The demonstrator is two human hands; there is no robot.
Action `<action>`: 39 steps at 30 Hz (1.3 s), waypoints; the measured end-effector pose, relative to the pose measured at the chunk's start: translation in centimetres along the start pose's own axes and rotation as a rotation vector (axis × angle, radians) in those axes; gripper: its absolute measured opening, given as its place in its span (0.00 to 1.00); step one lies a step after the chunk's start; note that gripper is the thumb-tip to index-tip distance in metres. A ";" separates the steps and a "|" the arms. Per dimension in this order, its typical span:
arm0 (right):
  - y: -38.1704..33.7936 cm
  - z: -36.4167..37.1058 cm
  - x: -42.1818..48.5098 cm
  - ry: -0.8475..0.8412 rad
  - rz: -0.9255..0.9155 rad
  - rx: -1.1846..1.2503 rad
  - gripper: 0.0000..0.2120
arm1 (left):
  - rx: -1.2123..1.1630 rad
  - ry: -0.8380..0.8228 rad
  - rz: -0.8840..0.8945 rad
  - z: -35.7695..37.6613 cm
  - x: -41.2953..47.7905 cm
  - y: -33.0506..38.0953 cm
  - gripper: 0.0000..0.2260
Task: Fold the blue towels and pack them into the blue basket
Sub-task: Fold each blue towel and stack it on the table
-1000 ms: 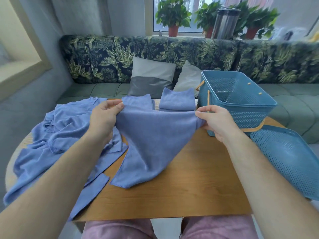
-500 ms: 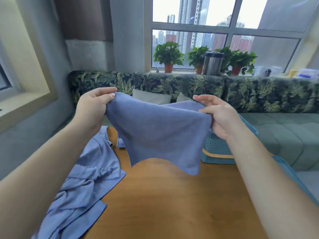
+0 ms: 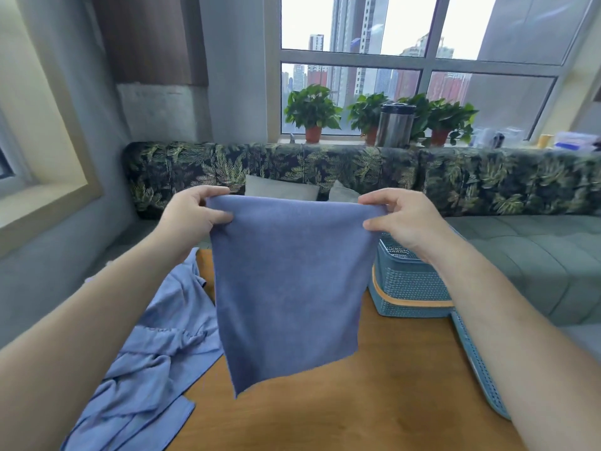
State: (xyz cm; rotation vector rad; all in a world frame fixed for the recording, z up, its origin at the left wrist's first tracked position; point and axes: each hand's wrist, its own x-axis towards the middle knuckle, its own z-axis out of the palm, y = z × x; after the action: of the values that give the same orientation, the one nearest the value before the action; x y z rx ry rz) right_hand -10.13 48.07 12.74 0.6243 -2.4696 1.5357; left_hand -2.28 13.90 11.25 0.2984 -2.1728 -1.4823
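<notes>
Wood table (image 3: 357, 402): towel pile (image 3: 156, 346) L, basket (image 3: 409, 281) R; L hand (image 3: 192, 216), R hand (image 3: 400, 219) pinch hanging towel (image 3: 286, 281).

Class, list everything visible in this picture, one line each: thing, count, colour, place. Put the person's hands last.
held towel: one, blue, hanging above the table between both hands
cloth heap: one, blue, table's left side
basket: one, blue with tan band, table's right side
basket lid: one, blue, table's right edge
table: one, brown wood, foreground
sofa: one, leaf-print back, green seat, behind table
cushions: two, grey, on sofa
potted plants: three, green, windowsill
flask: one, silver, windowsill
left hand: one, pinching held towel's top left corner
right hand: one, pinching its top right corner
</notes>
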 end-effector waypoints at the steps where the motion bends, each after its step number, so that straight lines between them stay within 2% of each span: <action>1: 0.4 0.4 0.3 -0.009 -0.025 -0.086 0.20 | 0.105 0.007 0.041 0.4 0.3 -0.5 0.20; 6: 1.2 0.9 2.9 0.093 -0.129 -0.327 0.13 | 0.410 -0.007 0.219 1.3 2.9 -0.8 0.10; 11: 1.6 0.0 4.3 0.157 -0.186 -0.325 0.13 | 0.381 0.025 0.308 1.1 4.9 -0.6 0.08; 15: 3.8 0.9 1.9 0.035 -0.075 -0.183 0.07 | 0.260 -0.018 0.166 1.8 2.5 -2.6 0.05; 20: 10.4 3.5 -3.7 -0.072 0.152 0.043 0.04 | 0.133 -0.068 0.006 3.2 -2.4 -10.4 0.05; 26: 18.9 8.0 -12.4 -0.159 0.391 0.065 0.05 | 0.147 -0.098 -0.233 6.3 -9.6 -19.9 0.03; 30: 20.1 9.8 -15.1 -0.099 0.433 0.061 0.04 | 0.228 -0.052 -0.217 7.2 -11.8 -22.8 0.05; 39: 20.5 10.3 -15.3 -0.031 0.397 0.027 0.09 | 0.168 0.007 -0.140 7.4 -13.4 -22.6 0.05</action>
State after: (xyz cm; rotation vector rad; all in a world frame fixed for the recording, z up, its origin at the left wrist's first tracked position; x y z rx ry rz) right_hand -4.45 50.82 -14.14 0.1635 -2.7206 1.6984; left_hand 3.33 17.05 -15.21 0.5225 -2.3158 -1.3700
